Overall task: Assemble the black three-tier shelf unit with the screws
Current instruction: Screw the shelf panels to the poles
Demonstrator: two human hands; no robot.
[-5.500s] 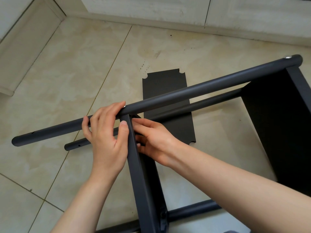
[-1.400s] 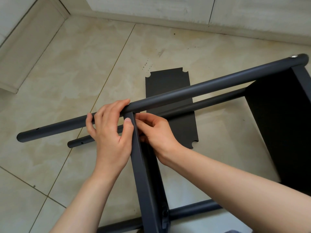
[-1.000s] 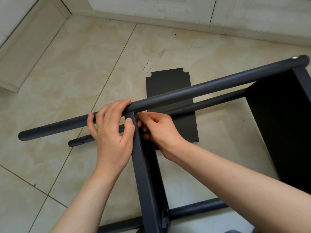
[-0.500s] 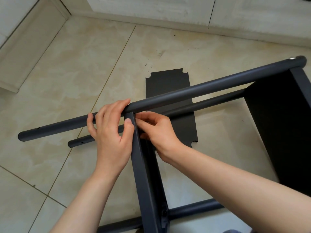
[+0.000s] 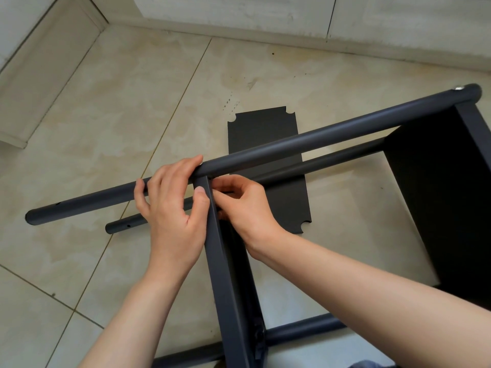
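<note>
Meanwhile, a loose black panel (image 5: 268, 166) lies beneath the poles (image 5: 305, 140).

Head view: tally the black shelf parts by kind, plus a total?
Round posts: 4 (top, behind it, two low ones)
Shelf panels fitted on the frame: 2 (middle, right)
Loose panel flat on the floor: 1
Visible screw heads: 1
Total: 8
</note>
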